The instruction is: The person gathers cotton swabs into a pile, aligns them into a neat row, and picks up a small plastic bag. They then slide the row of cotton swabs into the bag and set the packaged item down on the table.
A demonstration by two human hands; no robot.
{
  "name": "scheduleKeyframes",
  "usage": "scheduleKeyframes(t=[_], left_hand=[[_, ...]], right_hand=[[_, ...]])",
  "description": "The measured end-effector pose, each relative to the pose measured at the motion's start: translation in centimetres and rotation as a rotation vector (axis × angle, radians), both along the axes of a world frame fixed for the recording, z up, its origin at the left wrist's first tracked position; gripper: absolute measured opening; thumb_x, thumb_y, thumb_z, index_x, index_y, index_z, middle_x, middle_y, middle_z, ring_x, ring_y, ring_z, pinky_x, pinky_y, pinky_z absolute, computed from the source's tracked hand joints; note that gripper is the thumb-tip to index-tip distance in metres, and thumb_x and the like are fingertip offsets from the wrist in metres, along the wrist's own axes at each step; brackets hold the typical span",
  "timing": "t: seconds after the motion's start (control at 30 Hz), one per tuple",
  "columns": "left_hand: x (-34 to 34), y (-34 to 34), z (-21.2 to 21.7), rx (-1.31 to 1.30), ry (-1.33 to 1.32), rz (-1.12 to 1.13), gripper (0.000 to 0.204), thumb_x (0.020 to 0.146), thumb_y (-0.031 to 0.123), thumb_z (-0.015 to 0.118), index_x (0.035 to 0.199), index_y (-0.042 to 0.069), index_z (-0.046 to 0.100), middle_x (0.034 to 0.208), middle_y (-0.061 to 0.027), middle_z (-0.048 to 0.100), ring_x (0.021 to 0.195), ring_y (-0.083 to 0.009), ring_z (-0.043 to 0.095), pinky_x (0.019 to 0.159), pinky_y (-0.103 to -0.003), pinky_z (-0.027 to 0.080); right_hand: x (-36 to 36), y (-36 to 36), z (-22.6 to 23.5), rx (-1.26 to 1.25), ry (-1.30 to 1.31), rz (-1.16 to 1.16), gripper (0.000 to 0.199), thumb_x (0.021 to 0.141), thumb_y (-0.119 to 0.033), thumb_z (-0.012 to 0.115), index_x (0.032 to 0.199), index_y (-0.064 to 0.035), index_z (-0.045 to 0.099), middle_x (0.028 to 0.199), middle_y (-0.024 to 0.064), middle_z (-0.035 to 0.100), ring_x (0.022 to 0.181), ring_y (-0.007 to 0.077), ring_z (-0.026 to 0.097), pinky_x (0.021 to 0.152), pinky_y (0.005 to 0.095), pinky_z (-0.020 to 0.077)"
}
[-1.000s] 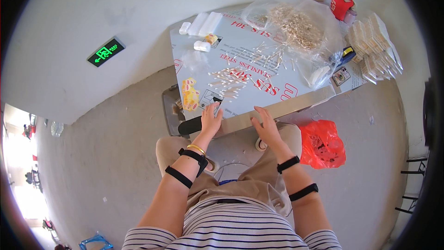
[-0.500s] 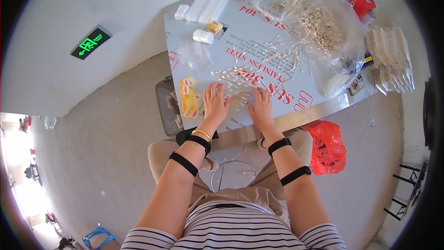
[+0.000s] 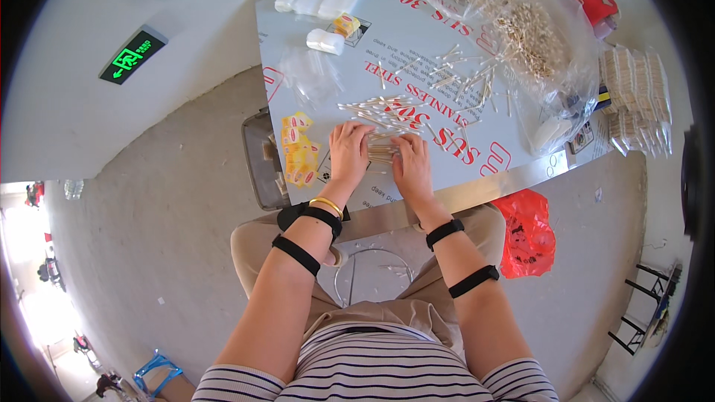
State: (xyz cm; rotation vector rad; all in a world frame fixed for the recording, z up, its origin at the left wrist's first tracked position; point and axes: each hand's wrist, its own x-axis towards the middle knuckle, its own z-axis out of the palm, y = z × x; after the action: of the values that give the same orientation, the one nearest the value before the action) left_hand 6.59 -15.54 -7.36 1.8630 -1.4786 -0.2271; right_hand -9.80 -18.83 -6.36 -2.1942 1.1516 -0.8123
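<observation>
Head view shows your left hand (image 3: 348,150) and right hand (image 3: 412,165) side by side on the counter (image 3: 477,167), fingers curled loosely against a small bundle of cotton swabs (image 3: 381,147) pressed between them, near the counter's front edge. More loose swabs (image 3: 387,110) lie scattered just beyond your fingertips. A stack of yellow packets (image 3: 299,155) sits to the left of your left hand. A clear bag of swabs (image 3: 521,30) rests at the far right, well apart from your hands.
</observation>
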Motion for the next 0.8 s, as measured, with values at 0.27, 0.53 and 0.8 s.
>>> scheduleKeyframes(t=[0.27,0.53,0.8], left_hand=[[-0.4,0.3,0.2,0.006,-0.047,-0.045,0.024,0.084,0.001,0.063,0.103,0.014,0.071,0.099,-0.0029,0.061,0.1,-0.0271,0.056,0.096,-0.042,0.04],[-0.8,2.4,0.4,0.063,-0.207,-0.144,0.043,0.091,0.019,0.063,0.132,0.009,0.059,0.137,-0.0098,0.053,0.132,-0.0285,0.046,0.117,-0.049,0.026],[-1.9,2.9,0.8,0.439,-0.446,-0.295,0.084,0.1,0.054,0.042,0.157,-0.001,0.016,0.166,-0.0149,0.015,0.155,-0.026,0.008,0.123,-0.053,0.002]], right_hand=[[-0.2,-2.1,0.2,-0.098,0.116,0.012,0.035,0.081,0.002,0.058,0.113,-0.0071,0.064,0.116,0.0112,0.056,0.106,0.0343,0.052,0.092,0.0453,0.043],[-1.8,-1.6,0.3,-0.075,0.169,0.038,0.04,0.079,0.001,0.061,0.118,-0.0072,0.063,0.121,0.0093,0.056,0.114,0.0318,0.052,0.096,0.0446,0.0421],[-2.3,-0.4,0.7,-0.034,0.241,0.084,0.05,0.082,0.0,0.059,0.132,-0.0059,0.058,0.138,0.0078,0.053,0.125,0.0302,0.049,0.103,0.0442,0.0401]])
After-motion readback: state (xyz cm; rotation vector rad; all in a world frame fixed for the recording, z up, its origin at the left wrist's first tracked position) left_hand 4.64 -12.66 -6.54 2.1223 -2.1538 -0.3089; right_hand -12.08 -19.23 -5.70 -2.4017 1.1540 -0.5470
